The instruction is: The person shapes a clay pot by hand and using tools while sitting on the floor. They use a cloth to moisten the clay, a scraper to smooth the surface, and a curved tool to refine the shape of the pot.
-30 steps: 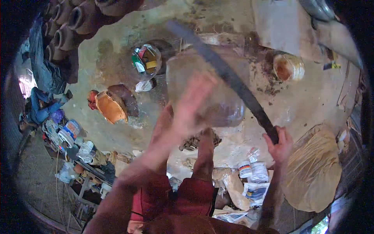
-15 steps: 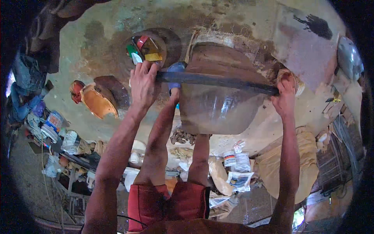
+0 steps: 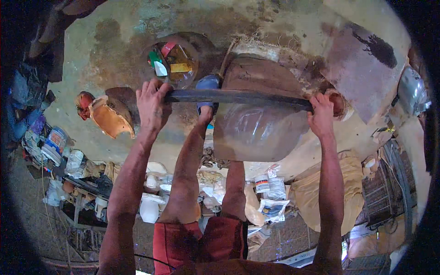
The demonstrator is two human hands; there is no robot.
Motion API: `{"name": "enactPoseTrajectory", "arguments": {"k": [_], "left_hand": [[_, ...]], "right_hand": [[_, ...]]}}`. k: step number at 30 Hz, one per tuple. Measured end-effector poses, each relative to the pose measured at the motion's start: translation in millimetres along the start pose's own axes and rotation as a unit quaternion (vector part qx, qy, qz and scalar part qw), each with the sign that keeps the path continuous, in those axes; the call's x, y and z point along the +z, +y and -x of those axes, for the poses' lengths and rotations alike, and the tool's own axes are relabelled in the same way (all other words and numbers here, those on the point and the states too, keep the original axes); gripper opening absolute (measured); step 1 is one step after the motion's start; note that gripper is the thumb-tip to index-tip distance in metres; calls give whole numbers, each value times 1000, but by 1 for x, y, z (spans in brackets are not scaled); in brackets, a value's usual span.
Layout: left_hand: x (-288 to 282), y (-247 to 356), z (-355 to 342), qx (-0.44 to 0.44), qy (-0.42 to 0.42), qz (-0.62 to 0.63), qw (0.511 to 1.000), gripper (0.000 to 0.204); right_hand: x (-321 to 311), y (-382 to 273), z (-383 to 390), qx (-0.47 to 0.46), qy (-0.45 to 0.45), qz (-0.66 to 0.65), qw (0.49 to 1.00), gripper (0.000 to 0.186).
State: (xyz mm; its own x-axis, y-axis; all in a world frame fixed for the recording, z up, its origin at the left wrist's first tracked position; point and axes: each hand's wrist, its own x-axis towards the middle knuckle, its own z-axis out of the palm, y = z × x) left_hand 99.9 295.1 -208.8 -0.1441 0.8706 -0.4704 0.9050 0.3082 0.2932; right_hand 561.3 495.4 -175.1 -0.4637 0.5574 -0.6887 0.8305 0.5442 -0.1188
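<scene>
My left hand (image 3: 154, 104) is closed round one end of a long dark bar (image 3: 238, 96), and my right hand (image 3: 322, 114) grips its other end. The bar runs crosswise over a broad brown slab (image 3: 256, 137), smooth and wet-looking like clay; I cannot tell whether the two touch. The near part of the slab shines, while the part beyond the bar looks duller. Just past my left hand stands a round basin (image 3: 196, 64) holding water and several coloured scraps. A cloth-wrapped roll (image 3: 340, 104) lies beside my right hand.
My foot in a blue shoe (image 3: 208, 85) stands at the slab's left edge. Farther left lies a broken orange clay piece (image 3: 110, 118). Frayed sacking (image 3: 270, 50) borders the slab's far side. Tubs, bags and a tan cloth (image 3: 330, 192) crowd the near side. A metal bowl (image 3: 411, 87) sits far right.
Both hands have shifted left together with the bar, which now lies more level across the slab. My left hand has come away from the basin's edge.
</scene>
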Motion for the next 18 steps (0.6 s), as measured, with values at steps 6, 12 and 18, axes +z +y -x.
{"name": "enactPoseTrajectory", "arguments": {"k": [6, 12, 18], "left_hand": [[4, -23, -3, 3, 5, 19, 1000, 46], [8, -23, -4, 6, -8, 35, 999, 47], [10, 0, -12, 5, -28, 41, 999, 50]], "right_hand": [[-2, -25, -7, 1, -13, -25, 1000, 53], [4, -21, -5, -2, -32, -28, 999, 51], [2, -1, 3, 32, -49, -24, 998, 54]]}}
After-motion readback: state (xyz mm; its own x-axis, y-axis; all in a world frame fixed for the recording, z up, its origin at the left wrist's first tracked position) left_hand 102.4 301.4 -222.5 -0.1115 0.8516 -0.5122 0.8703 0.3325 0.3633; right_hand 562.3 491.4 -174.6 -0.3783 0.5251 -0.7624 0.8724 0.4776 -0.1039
